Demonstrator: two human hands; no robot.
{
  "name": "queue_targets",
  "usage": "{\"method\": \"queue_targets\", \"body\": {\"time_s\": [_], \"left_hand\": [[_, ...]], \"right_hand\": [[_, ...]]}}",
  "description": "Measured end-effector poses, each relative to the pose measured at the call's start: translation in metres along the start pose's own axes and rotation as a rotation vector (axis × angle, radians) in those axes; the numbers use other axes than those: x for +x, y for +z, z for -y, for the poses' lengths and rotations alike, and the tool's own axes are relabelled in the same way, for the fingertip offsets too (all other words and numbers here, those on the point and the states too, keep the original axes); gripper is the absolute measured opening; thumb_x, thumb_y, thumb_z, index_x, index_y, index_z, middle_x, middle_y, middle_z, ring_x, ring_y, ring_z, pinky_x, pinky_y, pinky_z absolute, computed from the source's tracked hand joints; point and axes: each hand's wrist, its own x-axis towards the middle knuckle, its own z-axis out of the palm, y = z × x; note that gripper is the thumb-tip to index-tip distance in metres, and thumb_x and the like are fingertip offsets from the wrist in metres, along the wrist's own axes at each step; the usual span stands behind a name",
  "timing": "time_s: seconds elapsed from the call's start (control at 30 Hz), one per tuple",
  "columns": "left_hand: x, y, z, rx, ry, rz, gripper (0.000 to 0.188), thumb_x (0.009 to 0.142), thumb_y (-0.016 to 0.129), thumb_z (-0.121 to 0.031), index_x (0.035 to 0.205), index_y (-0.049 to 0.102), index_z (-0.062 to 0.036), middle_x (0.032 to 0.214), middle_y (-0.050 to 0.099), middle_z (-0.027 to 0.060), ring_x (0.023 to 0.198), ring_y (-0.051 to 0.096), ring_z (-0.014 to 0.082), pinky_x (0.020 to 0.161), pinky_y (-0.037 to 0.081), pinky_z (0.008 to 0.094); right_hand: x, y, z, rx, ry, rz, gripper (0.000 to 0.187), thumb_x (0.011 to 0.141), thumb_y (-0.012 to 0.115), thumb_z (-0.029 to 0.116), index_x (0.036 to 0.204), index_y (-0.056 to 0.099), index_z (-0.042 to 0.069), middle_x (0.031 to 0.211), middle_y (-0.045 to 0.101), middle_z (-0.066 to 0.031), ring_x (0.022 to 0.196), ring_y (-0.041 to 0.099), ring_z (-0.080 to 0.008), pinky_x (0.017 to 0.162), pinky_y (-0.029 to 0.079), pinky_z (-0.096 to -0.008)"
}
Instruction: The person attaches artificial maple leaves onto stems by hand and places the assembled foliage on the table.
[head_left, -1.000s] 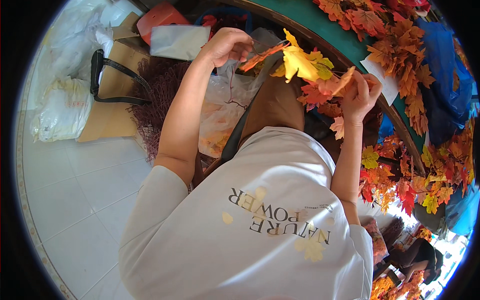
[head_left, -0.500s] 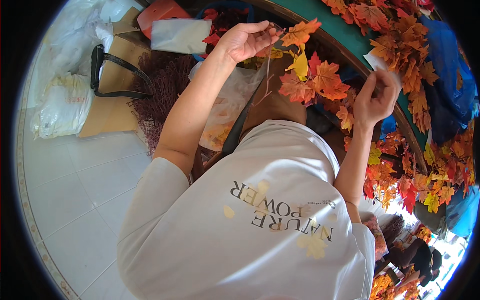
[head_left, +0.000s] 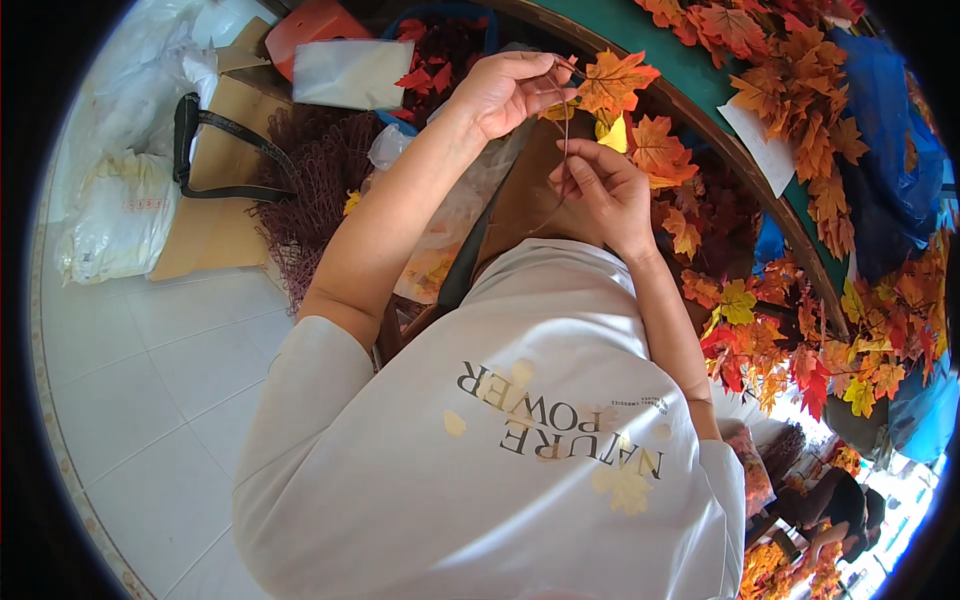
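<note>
My left hand (head_left: 503,97) is raised, thumb and fingers closed on the thin brown stem of an artificial maple-leaf garland. An orange leaf (head_left: 613,82) stands out just right of these fingertips. My right hand (head_left: 607,195) is lower and to the right, its fingertips pinching a thin brown stem (head_left: 567,125) that runs down from the left hand. Yellow and orange leaves (head_left: 660,152) of the garland hang behind and above the right hand. The stem's loose lower end trails over my brown-clad lap.
A green table (head_left: 690,75) with a wooden rim curves along the right, bearing a white paper (head_left: 760,145), orange leaf bunches (head_left: 800,90) and blue plastic bags (head_left: 885,160). To the left are a pile of bare purple-brown stems (head_left: 310,180), a cardboard box (head_left: 220,190) and clear plastic packs (head_left: 350,73).
My right hand has let go of the white paper at the table rim and moved left to pinch the stem. The left hand has shifted slightly right with the garland.
</note>
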Motion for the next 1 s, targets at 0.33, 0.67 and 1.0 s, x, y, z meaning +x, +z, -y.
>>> {"method": "queue_targets", "body": {"time_s": [0.33, 0.67, 1.0], "left_hand": [[-0.003, 0.004, 0.006, 0.203, -0.062, -0.05, 0.024, 0.088, 0.061, -0.019, 0.1, 0.061, 0.002, 0.093, 0.064, 0.0119, 0.086, 0.063, 0.0188, 0.081, 0.054, 0.0318], [-0.007, 0.019, 0.022, 0.385, -0.145, 0.165, 0.025, 0.089, 0.059, -0.023, 0.106, 0.063, -0.0045, 0.095, 0.065, 0.0032, 0.086, 0.062, 0.0101, 0.08, 0.051, 0.0246], [0.007, -0.013, 0.014, 0.192, -0.057, -0.016, 0.018, 0.086, 0.064, -0.021, 0.099, 0.065, -0.0088, 0.09, 0.067, 0.002, 0.08, 0.064, 0.0106, 0.071, 0.053, 0.022]], "right_hand": [[-0.002, -0.007, 0.006, 0.18, -0.049, -0.16, 0.021, 0.093, 0.05, 0.006, 0.111, 0.058, -0.002, 0.081, 0.064, -0.0048, 0.065, 0.057, -0.0073, 0.058, 0.045, -0.0178], [0.008, -0.015, 0.003, 0.283, 0.009, -0.268, 0.022, 0.093, 0.053, 0.012, 0.108, 0.06, -0.002, 0.085, 0.063, -0.0042, 0.068, 0.061, -0.0095, 0.056, 0.046, -0.0176], [0.009, -0.019, -0.015, 0.261, -0.004, -0.244, 0.028, 0.095, 0.047, 0.011, 0.118, 0.05, -0.005, 0.108, 0.061, -0.0146, 0.101, 0.06, -0.0205, 0.085, 0.05, -0.0288]]}}
